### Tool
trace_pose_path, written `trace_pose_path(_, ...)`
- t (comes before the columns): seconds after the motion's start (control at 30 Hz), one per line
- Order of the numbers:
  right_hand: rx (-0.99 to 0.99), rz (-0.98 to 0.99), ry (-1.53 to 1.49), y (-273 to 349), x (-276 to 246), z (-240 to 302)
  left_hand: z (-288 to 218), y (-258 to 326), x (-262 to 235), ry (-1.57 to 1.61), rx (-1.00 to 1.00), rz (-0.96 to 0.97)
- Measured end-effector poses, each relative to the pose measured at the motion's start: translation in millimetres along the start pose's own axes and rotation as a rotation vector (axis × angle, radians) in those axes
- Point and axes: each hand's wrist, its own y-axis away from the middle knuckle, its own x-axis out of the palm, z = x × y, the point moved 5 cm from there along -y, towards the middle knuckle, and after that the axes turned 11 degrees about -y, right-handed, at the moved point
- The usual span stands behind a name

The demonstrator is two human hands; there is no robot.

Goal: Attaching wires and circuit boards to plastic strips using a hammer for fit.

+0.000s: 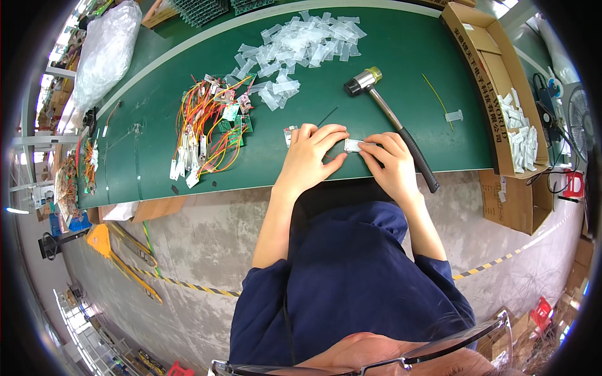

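Observation:
Near the table's front edge, a small white rectangular piece [353, 145] sits between my two hands. My right hand [392, 161] pinches its right end between thumb and fingers. My left hand [307, 155] is curled at its left end, thumb and fingertips closing on it; the exact contact is partly hidden. Beside my left hand lies a small board [290, 134], partly covered by the fingers, and a thin dark wire [328, 115] sticks out beyond them. A hammer [390, 108] with a metal head and black grip lies just beyond my right hand, its handle end overhanging the edge.
Left of my hands is a heap of circuit boards with red and yellow wires [210, 128]. Clear plastic pieces [313, 41] are piled at the back. A yellow-green wire [437, 95] and one clear piece [454, 116] lie right. A cardboard box [486, 81] holds white pieces [522, 138].

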Motion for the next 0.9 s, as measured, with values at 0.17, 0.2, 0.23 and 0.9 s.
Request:
trace_pose_path(0.17, 0.041, -0.037, -0.049, 3.0, 5.3, -4.6, 1.1, 0.4, 1.5, -0.005, -0.004, 0.003)
trace_pose_path(0.2, 0.043, -0.042, -0.053, 2.9, 5.5, -4.6, 0.8, 0.2, 1.1, -0.007, -0.003, 0.002)
trace_pose_path(0.23, 0.046, -0.048, -0.052, 2.5, 5.7, -4.5, 0.7, 0.1, 0.8, -0.009, -0.002, 0.001)
trace_pose_path(0.9, 0.186, -0.057, -0.161, 0.8, 3.6, -7.5, -1.1, -1.4, 0.2, 0.002, -0.012, 0.007)
